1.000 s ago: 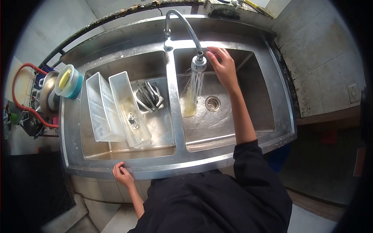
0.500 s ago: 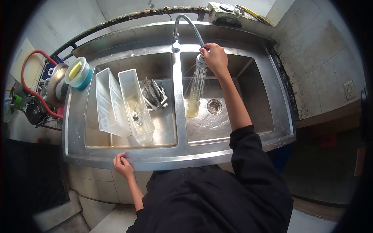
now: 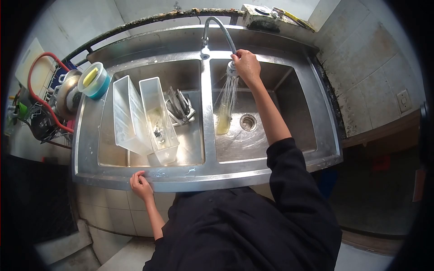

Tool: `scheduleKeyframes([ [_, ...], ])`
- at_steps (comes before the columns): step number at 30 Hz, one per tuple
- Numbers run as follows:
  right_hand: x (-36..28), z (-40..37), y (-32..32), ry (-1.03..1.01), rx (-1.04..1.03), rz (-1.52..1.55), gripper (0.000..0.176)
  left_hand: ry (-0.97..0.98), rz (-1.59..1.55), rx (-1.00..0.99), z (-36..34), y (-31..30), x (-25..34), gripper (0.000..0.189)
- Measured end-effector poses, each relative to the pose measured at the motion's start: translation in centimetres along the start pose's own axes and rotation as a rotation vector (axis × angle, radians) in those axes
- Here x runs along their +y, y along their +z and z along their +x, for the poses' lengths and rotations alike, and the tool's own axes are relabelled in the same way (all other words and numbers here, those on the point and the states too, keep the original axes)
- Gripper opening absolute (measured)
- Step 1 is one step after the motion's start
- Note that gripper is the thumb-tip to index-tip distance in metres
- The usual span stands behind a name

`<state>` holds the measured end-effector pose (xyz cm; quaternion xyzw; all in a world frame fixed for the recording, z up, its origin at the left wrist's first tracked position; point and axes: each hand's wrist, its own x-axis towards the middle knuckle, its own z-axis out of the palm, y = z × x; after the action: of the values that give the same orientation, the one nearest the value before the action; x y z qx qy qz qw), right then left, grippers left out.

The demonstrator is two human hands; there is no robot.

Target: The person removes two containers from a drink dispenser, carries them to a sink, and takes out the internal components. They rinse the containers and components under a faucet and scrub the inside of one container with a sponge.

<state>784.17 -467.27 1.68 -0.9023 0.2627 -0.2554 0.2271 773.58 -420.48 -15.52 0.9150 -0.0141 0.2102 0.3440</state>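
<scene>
Steel, dull and streaked with light, makes up the double sink spread out beyond and between the two hands, which are well apart from each other. The right hand point(image 3: 247, 66) is stretched forward, its thumb and fingers pinched around the neck of a white spray head point(image 3: 232, 69), just where the flexible hose point(image 3: 222, 29) above and to the left of that hand ends. Water point(image 3: 230, 92) fans out below the right hand into the right basin point(image 3: 294, 131), falling over something yellowish point(image 3: 223, 123) too blurred to name; the round drain point(image 3: 248, 122) lies below the same hand, just beside the stream.

Back near the body, the left hand point(image 3: 142, 185) rests at the sink's front rim point(image 3: 217, 184), loosely curled; whether its fingertips meet, I cannot tell. Directly ahead of it, in the left basin point(image 3: 187, 151), two long translucent containers stand side by side: an outer one point(image 3: 124, 110) and an inner one point(image 3: 158, 119) with some liquid inside. Farther from the left hand and to its right, a cluster of metal pieces point(image 3: 180, 107) sits beside the inner one. Ahead and to the left of that hand, a blue tub point(image 3: 100, 90) bears a yellow block point(image 3: 90, 77).
</scene>
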Motion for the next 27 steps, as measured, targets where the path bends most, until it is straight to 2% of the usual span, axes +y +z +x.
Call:
scheduleKeyframes([
  [9,-0.2,0.4,-0.9,-0.012,-0.14,-0.073,0.033,-0.019,-0.02,-0.002,-0.1,0.1,-0.2,0.016],
  [13,-0.8,-0.6,-1.7,-0.228,0.106,-0.094,0.038,0.015,0.002,-0.017,0.1,-0.2,-0.5,0.016],
  [15,-3.6,-2.3,-4.7,-0.354,0.053,0.161,0.035,0.026,0.039,-0.035,0.3,-0.4,-0.4,0.015],
  [18,-5.8,-5.9,-6.6,-0.313,-0.287,0.773,0.033,0.005,0.039,-0.073,0.7,-0.3,0.5,0.015],
  [19,-5.7,-7.0,-5.9,-0.294,-0.4,0.974,0.034,-0.142,-0.18,-0.101,0.8,-0.4,0.8,0.016],
  [20,-5.4,-8.6,-4.0,-0.162,-0.598,1.329,0.035,-0.282,-0.405,-0.123,1.0,-0.4,1.3,0.019],
  [21,-5.0,-10.6,-1.1,-0.004,-0.789,1.676,0.036,-0.292,-0.396,-0.116,1.5,-0.6,1.7,0.019],
  [23,-5.0,-15.2,4.9,0.288,-0.845,1.091,0.038,-0.355,-0.259,-0.214,3.1,-1.1,2.8,0.027],
  [24,-4.1,-18.1,7.9,-0.125,-0.625,0.554,0.038,-0.418,0.037,-0.238,4.1,-1.6,3.8,0.036],
  [25,-3.8,-20.3,10.3,-0.5,-0.369,0.009,0.038,-0.423,0.044,-0.241,5.5,-2.1,3.2,0.036],
  [27,-5.1,-21.5,13.3,-0.149,-0.585,0.417,0.039,-0.399,-0.001,-0.272,8.8,-2.6,1.3,0.043],
])
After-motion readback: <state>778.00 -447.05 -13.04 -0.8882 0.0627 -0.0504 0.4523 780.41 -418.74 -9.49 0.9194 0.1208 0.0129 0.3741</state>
